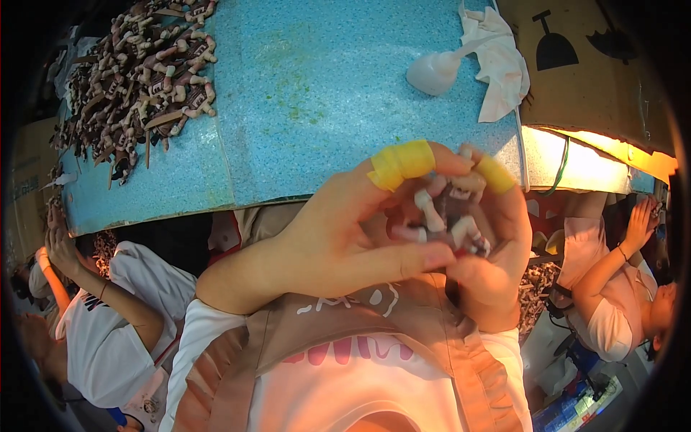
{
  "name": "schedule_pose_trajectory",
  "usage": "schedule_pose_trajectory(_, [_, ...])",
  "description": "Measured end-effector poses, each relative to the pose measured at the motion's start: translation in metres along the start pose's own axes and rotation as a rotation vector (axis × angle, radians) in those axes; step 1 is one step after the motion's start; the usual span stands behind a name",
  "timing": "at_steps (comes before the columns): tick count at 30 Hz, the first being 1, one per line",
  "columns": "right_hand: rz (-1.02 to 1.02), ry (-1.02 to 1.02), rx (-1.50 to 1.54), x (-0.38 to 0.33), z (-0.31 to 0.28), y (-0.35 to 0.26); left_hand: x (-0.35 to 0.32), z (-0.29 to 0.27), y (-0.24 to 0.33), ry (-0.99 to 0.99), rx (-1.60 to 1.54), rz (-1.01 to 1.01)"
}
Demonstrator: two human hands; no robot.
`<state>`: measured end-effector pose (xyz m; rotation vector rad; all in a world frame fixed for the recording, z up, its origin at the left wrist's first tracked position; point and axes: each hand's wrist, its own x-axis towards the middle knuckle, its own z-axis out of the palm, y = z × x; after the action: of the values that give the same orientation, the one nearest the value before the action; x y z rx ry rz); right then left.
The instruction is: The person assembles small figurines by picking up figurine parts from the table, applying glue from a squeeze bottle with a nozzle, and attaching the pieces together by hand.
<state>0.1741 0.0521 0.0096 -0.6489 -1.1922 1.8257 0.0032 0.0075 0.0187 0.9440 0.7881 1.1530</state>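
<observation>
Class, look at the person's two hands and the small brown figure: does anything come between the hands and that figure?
Nothing visible does. The left hand and right hand both already clasp the small brown figure directly, just off the blue table edge.

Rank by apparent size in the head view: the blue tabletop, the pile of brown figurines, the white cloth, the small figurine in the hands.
1. Blue tabletop
2. Pile of brown figurines
3. White cloth
4. Small figurine, held in both hands close to the camera, so it looks bigger than it really is.
</observation>
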Motion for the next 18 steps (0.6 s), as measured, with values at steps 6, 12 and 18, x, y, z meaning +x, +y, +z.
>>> schedule_pose_trajectory(6, [-0.479,-0.082,-0.954,0.010,0.000,0.000,-0.002,0.004,0.006,0.112,-0.364,-0.128])
schedule_pose_trajectory(12, [-0.639,-0.128,-1.178,0.012,0.004,-0.002,-0.002,0.000,0.006,0.102,-0.389,-0.125])
schedule_pose_trajectory(18, [-0.684,-0.145,-1.241,0.011,0.005,-0.003,-0.005,0.002,0.001,0.127,-0.386,-0.108])
